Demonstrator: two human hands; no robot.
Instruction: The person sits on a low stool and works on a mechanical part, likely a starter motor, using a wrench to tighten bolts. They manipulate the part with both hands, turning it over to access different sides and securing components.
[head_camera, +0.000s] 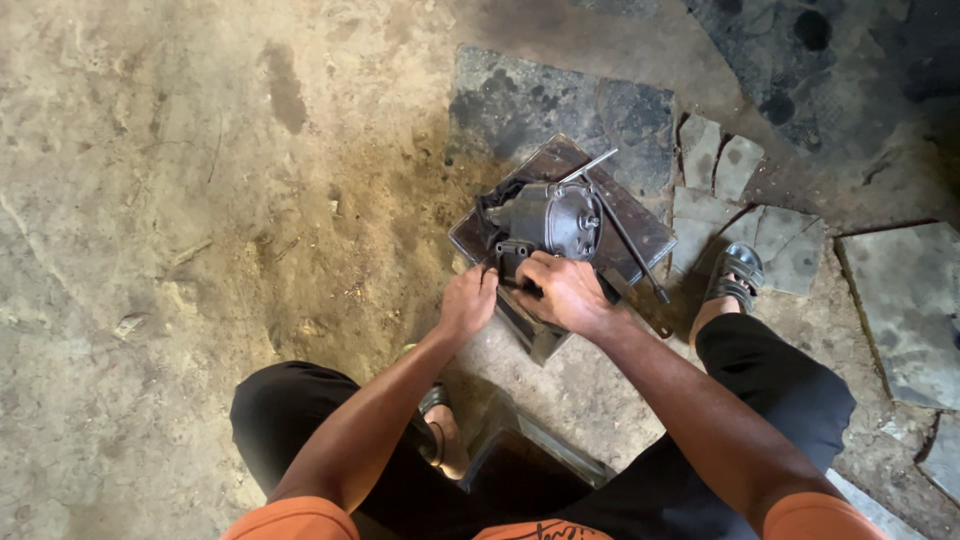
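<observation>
Fingers of two hands, left hand (467, 301) and right hand (562, 292), grip one grey motor housing (551, 219).

Metal housing (548, 218) resting on flat plate (640, 225), centre of frame. Long rod (630, 240) lying across plate, right of housing. Left hand (468, 300) and right hand (566, 292) side by side at housing's lower edge. Sandalled foot (735, 275) right of plate; stone slabs (760, 200) toward upper right.

L arm: extended fwd, bare | L hand (468, 300): fingers curled, knuckles up | R arm: extended fwd, angled inward | R hand (564, 291): closed fist grip, beside L hand
</observation>
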